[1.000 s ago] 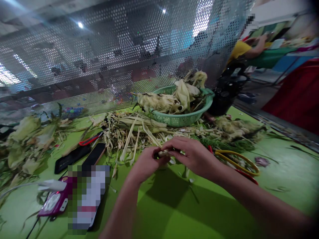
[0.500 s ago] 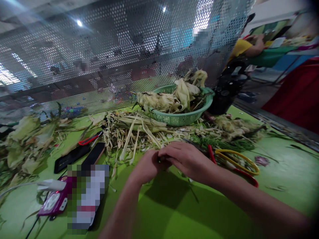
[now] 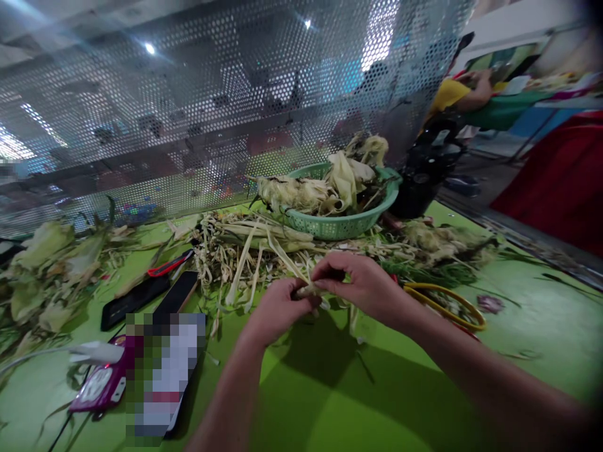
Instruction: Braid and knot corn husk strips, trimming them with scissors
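Pale, fibrous plant matter makes up the small piece [image 3: 307,290] held at the centre, just above the near edge of a litter of stems. The left hand [image 3: 279,309] is closed round its left part, thumb uppermost; the right hand [image 3: 362,287] pinches its right part between thumb and bent fingers. The piece's underside is hidden by the hands. To judge by its look, it is light and pliant, probably dry rather than slippery, and apt to split or shred along its length; a fingertip hold close to each end should suit it better than a hard squeeze in the middle.

Just beyond the hands, long whitish stalks [image 3: 241,267] lean across a heap of dried stems [image 3: 214,254]. Right of the right hand lies a yellow looped handle [image 3: 419,286], with a purplish scrap [image 3: 490,304] farther right. To the left lie a red-edged cutter [image 3: 162,271], a slim dark device [image 3: 178,300], a blurred-out phone [image 3: 181,364] and a purple box [image 3: 97,388]; a husk pile [image 3: 49,276] occupies the far left. Behind the heap, a green basket [image 3: 330,227] holds husks and silky fibres [image 3: 301,191]. A perforated metal screen [image 3: 226,119] stands at the far side of the green tabletop [image 3: 311,402].
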The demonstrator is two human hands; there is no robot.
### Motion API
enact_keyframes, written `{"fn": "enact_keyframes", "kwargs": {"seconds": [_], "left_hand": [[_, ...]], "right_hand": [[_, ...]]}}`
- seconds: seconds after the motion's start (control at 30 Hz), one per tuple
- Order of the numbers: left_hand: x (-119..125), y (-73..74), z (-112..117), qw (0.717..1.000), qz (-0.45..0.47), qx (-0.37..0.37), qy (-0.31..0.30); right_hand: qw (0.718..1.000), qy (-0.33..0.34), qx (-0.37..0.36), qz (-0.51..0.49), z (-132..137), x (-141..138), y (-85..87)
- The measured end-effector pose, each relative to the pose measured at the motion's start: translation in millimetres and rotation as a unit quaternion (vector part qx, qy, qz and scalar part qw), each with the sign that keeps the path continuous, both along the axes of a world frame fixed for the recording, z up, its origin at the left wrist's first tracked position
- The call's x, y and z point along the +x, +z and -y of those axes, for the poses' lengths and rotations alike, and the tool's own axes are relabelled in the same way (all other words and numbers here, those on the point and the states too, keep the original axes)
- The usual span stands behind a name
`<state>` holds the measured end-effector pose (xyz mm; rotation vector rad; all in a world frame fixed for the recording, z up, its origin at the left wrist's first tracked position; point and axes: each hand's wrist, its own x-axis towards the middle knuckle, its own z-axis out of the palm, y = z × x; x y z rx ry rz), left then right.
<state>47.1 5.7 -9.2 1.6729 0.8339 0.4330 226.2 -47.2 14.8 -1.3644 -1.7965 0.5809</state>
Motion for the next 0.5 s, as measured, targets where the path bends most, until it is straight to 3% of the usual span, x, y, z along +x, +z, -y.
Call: {"fn": "enact_keyframes", "kwargs": {"seconds": [0.3,0.5], "left_hand": [[3.5,-1.0,3.4,1.000,0.005,0.009,-0.004],[3.5,1.6,3.3,1.000,0.014,0.009,0.010]], "right_hand": [[1.000,0.019,0.005,-0.005,3.0,-9.5,-0.6],[0.996,-0.047,-0.025,-0.067,-0.8,-4.9,-1.1]]}}
